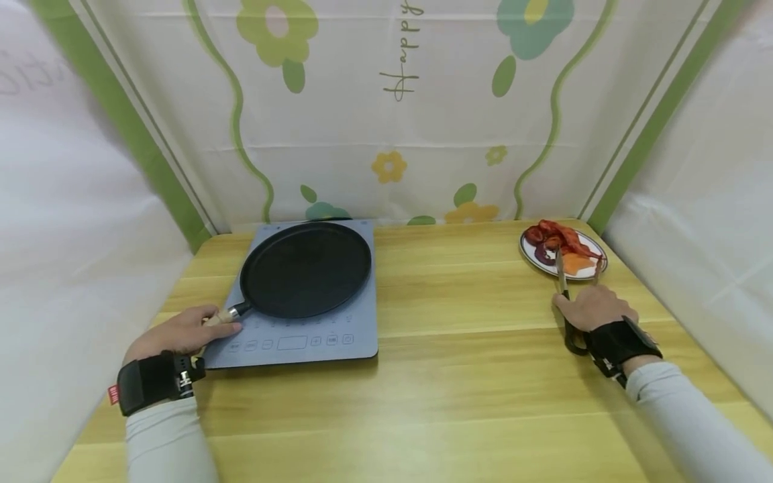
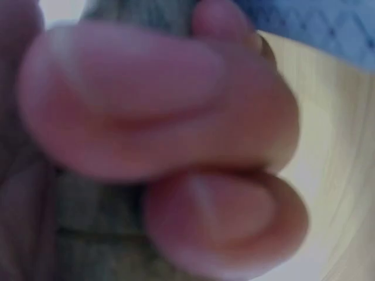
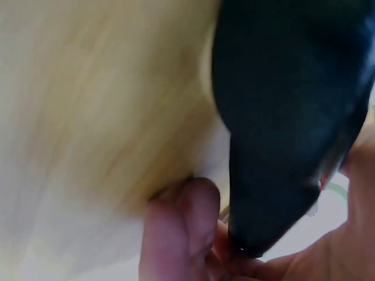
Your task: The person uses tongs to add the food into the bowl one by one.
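On the left, a flat black frying pan (image 1: 306, 270) sits on a grey induction cooktop (image 1: 362, 339). My left hand (image 1: 181, 330) grips the pan's pale wooden handle (image 1: 219, 318), and in the left wrist view its curled fingers (image 2: 158, 105) fill much of the picture. At the right, my right hand (image 1: 596, 307) holds black-handled metal tongs (image 1: 561, 270), whose tips reach over a plate (image 1: 531, 255). Their dark handle (image 3: 287, 123) looms large and blurred in the right wrist view. On the plate lie red strips (image 1: 564, 235), dark red round pieces and a flat orange piece (image 1: 578, 263).
The wooden table (image 1: 447, 376) spans between cooktop and plate. A flower-printed white cloth (image 1: 356, 121) hangs behind it, and white cloth walls (image 1: 700, 188) close both sides. The plate stands near the table's back right corner.
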`<state>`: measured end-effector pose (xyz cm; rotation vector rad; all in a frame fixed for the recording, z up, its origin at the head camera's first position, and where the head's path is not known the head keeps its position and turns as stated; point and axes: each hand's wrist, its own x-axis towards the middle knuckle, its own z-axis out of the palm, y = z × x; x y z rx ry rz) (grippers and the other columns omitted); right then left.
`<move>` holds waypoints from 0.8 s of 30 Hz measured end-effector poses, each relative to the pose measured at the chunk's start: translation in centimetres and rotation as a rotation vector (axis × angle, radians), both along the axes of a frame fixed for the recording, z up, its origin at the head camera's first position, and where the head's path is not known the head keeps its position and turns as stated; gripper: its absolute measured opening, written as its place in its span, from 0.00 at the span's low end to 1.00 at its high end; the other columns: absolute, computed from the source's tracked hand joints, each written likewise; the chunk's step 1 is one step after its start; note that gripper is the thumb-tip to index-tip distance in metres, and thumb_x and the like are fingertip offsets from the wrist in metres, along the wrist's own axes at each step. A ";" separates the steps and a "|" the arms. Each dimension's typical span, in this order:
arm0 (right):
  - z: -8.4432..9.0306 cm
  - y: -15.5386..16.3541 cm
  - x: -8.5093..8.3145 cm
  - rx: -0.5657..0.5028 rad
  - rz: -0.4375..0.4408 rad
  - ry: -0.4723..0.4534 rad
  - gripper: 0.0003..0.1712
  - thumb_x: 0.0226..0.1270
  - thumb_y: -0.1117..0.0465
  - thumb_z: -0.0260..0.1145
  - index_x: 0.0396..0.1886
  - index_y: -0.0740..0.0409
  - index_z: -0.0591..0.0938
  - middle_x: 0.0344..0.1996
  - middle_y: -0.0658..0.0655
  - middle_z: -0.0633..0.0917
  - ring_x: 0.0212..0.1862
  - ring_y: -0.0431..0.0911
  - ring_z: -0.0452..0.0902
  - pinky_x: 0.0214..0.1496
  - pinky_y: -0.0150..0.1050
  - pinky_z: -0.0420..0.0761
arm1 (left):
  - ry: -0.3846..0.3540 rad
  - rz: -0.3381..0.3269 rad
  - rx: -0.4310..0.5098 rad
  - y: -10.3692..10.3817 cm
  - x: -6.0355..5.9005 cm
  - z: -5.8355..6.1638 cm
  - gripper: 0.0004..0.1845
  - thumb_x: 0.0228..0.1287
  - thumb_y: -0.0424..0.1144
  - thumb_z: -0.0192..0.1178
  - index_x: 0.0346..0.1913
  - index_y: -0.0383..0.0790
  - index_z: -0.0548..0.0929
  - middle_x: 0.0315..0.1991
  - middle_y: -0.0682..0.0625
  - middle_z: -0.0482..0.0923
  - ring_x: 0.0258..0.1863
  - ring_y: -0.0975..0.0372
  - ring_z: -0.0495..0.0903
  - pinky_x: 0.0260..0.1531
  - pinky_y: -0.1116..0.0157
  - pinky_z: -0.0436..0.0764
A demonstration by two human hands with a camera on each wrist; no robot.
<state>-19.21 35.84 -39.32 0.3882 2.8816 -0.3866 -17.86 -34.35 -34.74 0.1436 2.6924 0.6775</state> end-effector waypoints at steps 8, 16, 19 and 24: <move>0.8 1.0 0.6 -0.021 0.052 0.044 0.37 0.79 0.34 0.46 0.18 0.55 0.73 0.21 0.59 0.75 0.28 0.59 0.77 0.28 0.51 0.73 | 0.001 0.005 0.040 0.3 0.3 0.2 0.18 0.77 0.51 0.60 0.40 0.37 0.74 0.25 0.53 0.68 0.25 0.60 0.70 0.28 0.66 0.70; 1.5 2.4 0.6 -0.040 0.104 0.125 0.43 0.82 0.34 0.46 0.34 0.74 0.75 0.25 0.66 0.75 0.25 0.57 0.75 0.24 0.46 0.72 | 0.005 0.003 0.035 0.1 0.4 0.2 0.18 0.76 0.51 0.61 0.40 0.37 0.75 0.26 0.52 0.69 0.26 0.60 0.70 0.27 0.66 0.70; 1.6 3.2 0.5 -0.045 0.104 0.146 0.50 0.83 0.34 0.42 0.53 0.88 0.66 0.35 0.76 0.75 0.31 0.64 0.78 0.29 0.50 0.76 | 0.009 0.003 0.034 0.1 0.3 0.2 0.18 0.76 0.51 0.61 0.39 0.38 0.75 0.26 0.52 0.70 0.26 0.60 0.71 0.27 0.66 0.70; 1.6 4.1 0.5 -0.049 0.117 0.180 0.49 0.84 0.36 0.40 0.55 0.88 0.63 0.34 0.76 0.75 0.33 0.64 0.76 0.32 0.50 0.74 | 0.001 0.011 0.042 0.1 0.4 0.0 0.19 0.76 0.52 0.61 0.39 0.38 0.74 0.23 0.53 0.68 0.23 0.61 0.70 0.26 0.66 0.70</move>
